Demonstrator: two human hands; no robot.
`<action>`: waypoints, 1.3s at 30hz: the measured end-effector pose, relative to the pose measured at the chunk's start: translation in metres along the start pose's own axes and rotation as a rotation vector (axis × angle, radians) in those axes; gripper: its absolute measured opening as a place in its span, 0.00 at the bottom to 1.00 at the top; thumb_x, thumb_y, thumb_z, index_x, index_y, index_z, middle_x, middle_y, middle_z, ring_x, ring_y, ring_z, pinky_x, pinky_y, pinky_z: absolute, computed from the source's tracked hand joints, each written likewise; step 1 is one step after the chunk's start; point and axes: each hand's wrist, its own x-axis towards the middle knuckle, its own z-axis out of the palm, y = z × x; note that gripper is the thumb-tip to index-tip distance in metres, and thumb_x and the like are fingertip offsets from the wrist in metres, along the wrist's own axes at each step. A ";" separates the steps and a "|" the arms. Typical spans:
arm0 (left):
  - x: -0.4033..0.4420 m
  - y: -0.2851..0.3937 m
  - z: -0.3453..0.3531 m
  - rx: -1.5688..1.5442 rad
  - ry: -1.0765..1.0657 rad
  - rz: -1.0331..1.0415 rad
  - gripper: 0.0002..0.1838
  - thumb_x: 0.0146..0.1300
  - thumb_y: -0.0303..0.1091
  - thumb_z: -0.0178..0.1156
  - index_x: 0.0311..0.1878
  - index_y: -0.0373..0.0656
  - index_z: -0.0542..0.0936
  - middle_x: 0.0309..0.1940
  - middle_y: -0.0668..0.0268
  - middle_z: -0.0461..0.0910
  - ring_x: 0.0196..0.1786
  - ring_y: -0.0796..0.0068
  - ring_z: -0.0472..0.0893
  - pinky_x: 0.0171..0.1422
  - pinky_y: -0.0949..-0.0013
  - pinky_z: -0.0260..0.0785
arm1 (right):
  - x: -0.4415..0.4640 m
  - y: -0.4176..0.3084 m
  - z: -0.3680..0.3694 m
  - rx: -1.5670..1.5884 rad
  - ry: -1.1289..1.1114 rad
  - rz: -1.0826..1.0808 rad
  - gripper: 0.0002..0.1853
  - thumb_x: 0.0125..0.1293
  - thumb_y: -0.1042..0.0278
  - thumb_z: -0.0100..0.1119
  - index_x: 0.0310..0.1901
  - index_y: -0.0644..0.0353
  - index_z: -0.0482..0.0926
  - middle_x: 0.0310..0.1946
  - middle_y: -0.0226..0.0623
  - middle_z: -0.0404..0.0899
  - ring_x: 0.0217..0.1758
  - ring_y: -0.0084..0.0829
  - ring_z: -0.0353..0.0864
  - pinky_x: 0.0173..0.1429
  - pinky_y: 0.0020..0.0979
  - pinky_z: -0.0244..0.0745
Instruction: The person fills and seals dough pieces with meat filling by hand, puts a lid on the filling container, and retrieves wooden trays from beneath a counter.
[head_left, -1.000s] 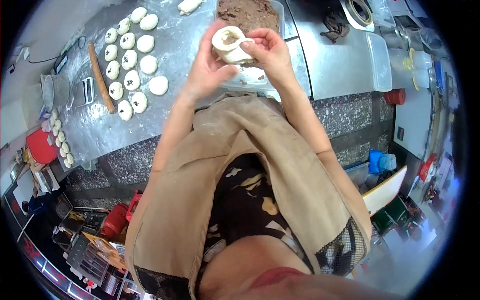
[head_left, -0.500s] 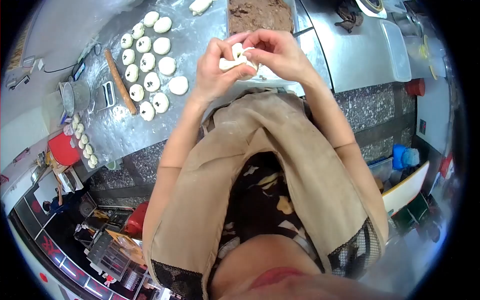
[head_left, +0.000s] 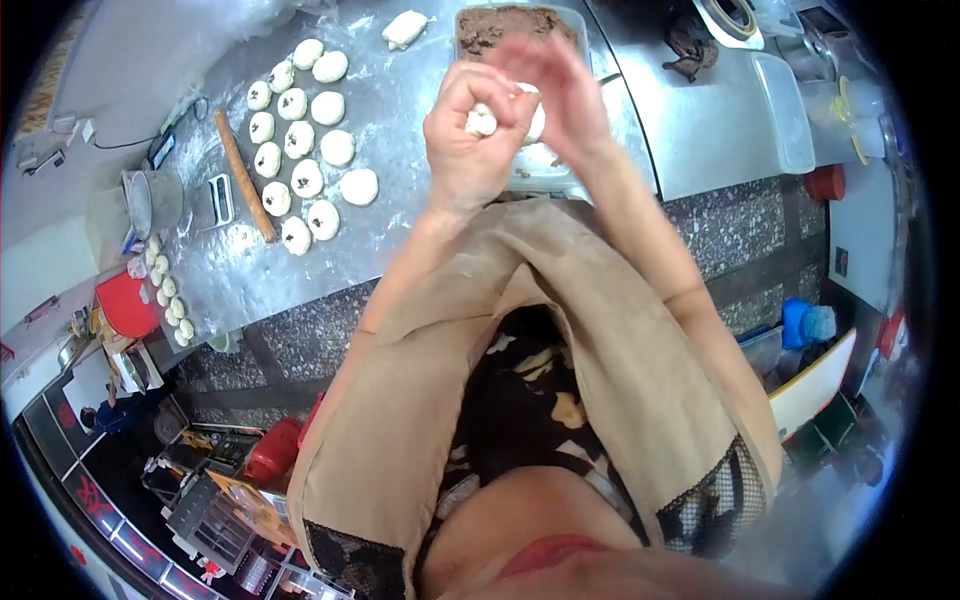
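My left hand (head_left: 462, 140) is closed around a piece of white dough (head_left: 481, 121), which shows between thumb and curled fingers. Part of the dough also shows past the thumb, on the side facing my right hand (head_left: 568, 95). That hand is smeared by motion, but its fingers look stretched out and flat, apart from the dough. Just beyond both hands is a clear tub of brown filling (head_left: 505, 25). Round dough buns (head_left: 337, 148), several with dark specks on top, lie in rows on the metal table to the left.
A wooden rolling pin (head_left: 243, 175) lies left of the buns, beside a white-framed tool (head_left: 221, 200). One dough piece (head_left: 405, 30) sits near the tub. A dark cloth (head_left: 690, 52) and a clear lid (head_left: 783, 112) are on the right counter. More buns (head_left: 168, 290) line the far left edge.
My right hand has let go of the dough and lifted away, fingers straightening. My left hand has moved slightly right and wrapped round the dough, which was being pinched by both hands.
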 end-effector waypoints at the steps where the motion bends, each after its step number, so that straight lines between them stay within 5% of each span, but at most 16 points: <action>1: 0.002 0.000 0.004 -0.011 0.092 0.041 0.13 0.51 0.17 0.64 0.23 0.43 0.69 0.34 0.66 0.73 0.40 0.81 0.75 0.46 0.76 0.67 | -0.015 0.009 0.012 0.079 0.083 0.129 0.27 0.70 0.47 0.35 0.50 0.64 0.73 0.48 0.41 0.75 0.54 0.34 0.72 0.61 0.37 0.65; 4: 0.002 -0.002 0.016 0.065 0.220 0.142 0.21 0.51 0.17 0.64 0.19 0.45 0.60 0.28 0.69 0.69 0.37 0.81 0.74 0.45 0.78 0.66 | -0.025 0.017 0.020 0.727 -0.370 0.232 0.28 0.69 0.49 0.31 0.52 0.68 0.70 0.49 0.41 0.73 0.56 0.34 0.70 0.63 0.34 0.62; 8: 0.001 -0.019 0.011 0.293 0.153 0.337 0.19 0.48 0.20 0.67 0.24 0.45 0.63 0.32 0.65 0.69 0.36 0.77 0.72 0.43 0.76 0.66 | -0.025 0.013 0.038 0.244 0.085 0.101 0.26 0.68 0.53 0.34 0.51 0.68 0.70 0.48 0.43 0.74 0.54 0.35 0.72 0.61 0.35 0.65; 10: 0.007 -0.015 0.012 0.179 0.106 0.330 0.26 0.42 0.28 0.74 0.40 0.42 0.66 0.35 0.64 0.68 0.37 0.75 0.72 0.43 0.74 0.68 | -0.014 0.021 0.009 0.684 -0.356 0.211 0.24 0.65 0.57 0.37 0.52 0.69 0.69 0.47 0.44 0.74 0.53 0.38 0.73 0.59 0.37 0.68; 11: 0.009 -0.008 0.002 0.309 -0.039 0.408 0.50 0.35 0.38 0.78 0.59 0.35 0.57 0.43 0.59 0.70 0.43 0.71 0.74 0.48 0.69 0.70 | -0.009 0.019 0.001 0.773 -0.508 0.266 0.23 0.62 0.60 0.39 0.51 0.70 0.70 0.47 0.46 0.75 0.53 0.39 0.74 0.59 0.39 0.69; 13: 0.014 0.007 -0.012 0.391 -0.034 0.416 0.53 0.36 0.40 0.78 0.62 0.34 0.54 0.49 0.56 0.68 0.46 0.69 0.74 0.50 0.65 0.70 | -0.017 -0.005 0.032 0.563 -0.267 0.326 0.22 0.63 0.61 0.39 0.50 0.71 0.70 0.47 0.47 0.74 0.54 0.40 0.73 0.60 0.39 0.69; 14: 0.013 0.007 -0.013 0.374 -0.064 0.377 0.51 0.39 0.41 0.76 0.62 0.34 0.57 0.52 0.54 0.69 0.47 0.68 0.75 0.52 0.64 0.69 | -0.021 -0.010 0.041 0.351 -0.029 0.384 0.22 0.63 0.61 0.39 0.49 0.72 0.71 0.48 0.48 0.74 0.55 0.41 0.73 0.61 0.39 0.68; 15: 0.010 0.007 -0.014 0.359 -0.092 0.338 0.48 0.41 0.42 0.75 0.63 0.34 0.59 0.55 0.53 0.69 0.49 0.67 0.76 0.54 0.62 0.69 | -0.017 -0.007 0.034 0.649 -0.402 0.469 0.21 0.64 0.62 0.39 0.48 0.73 0.70 0.49 0.50 0.73 0.55 0.42 0.73 0.62 0.39 0.68; 16: 0.008 0.008 -0.015 0.344 -0.119 0.298 0.46 0.44 0.43 0.74 0.63 0.34 0.61 0.57 0.51 0.70 0.50 0.65 0.77 0.56 0.61 0.69 | -0.016 -0.003 0.030 0.649 -0.402 0.479 0.21 0.64 0.62 0.39 0.48 0.73 0.70 0.49 0.50 0.73 0.55 0.42 0.73 0.62 0.39 0.68; 19: 0.014 -0.006 -0.012 0.367 -0.025 0.513 0.17 0.58 0.31 0.62 0.50 0.34 0.77 0.40 0.59 0.83 0.45 0.65 0.82 0.59 0.63 0.68 | -0.021 -0.006 0.051 0.368 -0.042 0.303 0.20 0.66 0.62 0.38 0.49 0.69 0.71 0.50 0.48 0.73 0.56 0.39 0.71 0.64 0.39 0.65; 24: 0.010 -0.026 -0.023 0.322 -0.121 0.183 0.27 0.57 0.33 0.63 0.59 0.34 0.70 0.51 0.55 0.77 0.55 0.67 0.75 0.63 0.63 0.63 | -0.014 0.017 0.040 0.438 0.089 0.198 0.22 0.67 0.59 0.35 0.53 0.68 0.68 0.49 0.51 0.72 0.55 0.41 0.71 0.64 0.41 0.64; 28: 0.004 -0.025 -0.024 -0.120 -0.131 -0.166 0.52 0.50 0.35 0.67 0.71 0.39 0.42 0.69 0.50 0.49 0.65 0.64 0.63 0.64 0.67 0.60 | 0.001 0.021 0.025 0.365 0.142 0.253 0.21 0.66 0.60 0.41 0.53 0.67 0.68 0.47 0.47 0.73 0.53 0.38 0.73 0.60 0.39 0.67; 30: 0.000 -0.033 -0.010 -0.062 0.165 -0.128 0.48 0.48 0.31 0.69 0.69 0.36 0.50 0.63 0.54 0.62 0.58 0.67 0.70 0.60 0.67 0.65 | 0.003 0.030 0.029 0.074 0.208 0.084 0.19 0.65 0.63 0.42 0.52 0.68 0.69 0.47 0.45 0.73 0.52 0.36 0.73 0.59 0.36 0.68; 31: 0.003 -0.036 -0.001 -0.101 0.301 -0.200 0.32 0.54 0.27 0.62 0.63 0.35 0.63 0.58 0.53 0.69 0.56 0.68 0.72 0.60 0.69 0.65 | 0.004 0.036 0.029 0.098 0.182 0.051 0.18 0.64 0.65 0.44 0.51 0.67 0.70 0.47 0.42 0.74 0.51 0.32 0.73 0.57 0.34 0.68; 34: 0.008 -0.041 -0.009 0.028 0.321 -0.121 0.17 0.58 0.21 0.52 0.52 0.34 0.76 0.51 0.55 0.77 0.55 0.70 0.74 0.59 0.69 0.66 | 0.005 0.049 0.041 -0.028 0.252 -0.041 0.17 0.64 0.64 0.45 0.50 0.66 0.71 0.46 0.38 0.75 0.50 0.30 0.74 0.56 0.32 0.69; 39: 0.010 -0.051 -0.018 -0.138 0.486 -0.132 0.17 0.60 0.19 0.45 0.49 0.35 0.79 0.50 0.61 0.78 0.53 0.76 0.75 0.59 0.73 0.65 | 0.017 0.060 0.040 0.154 0.267 0.113 0.18 0.61 0.59 0.48 0.47 0.62 0.74 0.43 0.36 0.77 0.47 0.31 0.76 0.54 0.32 0.70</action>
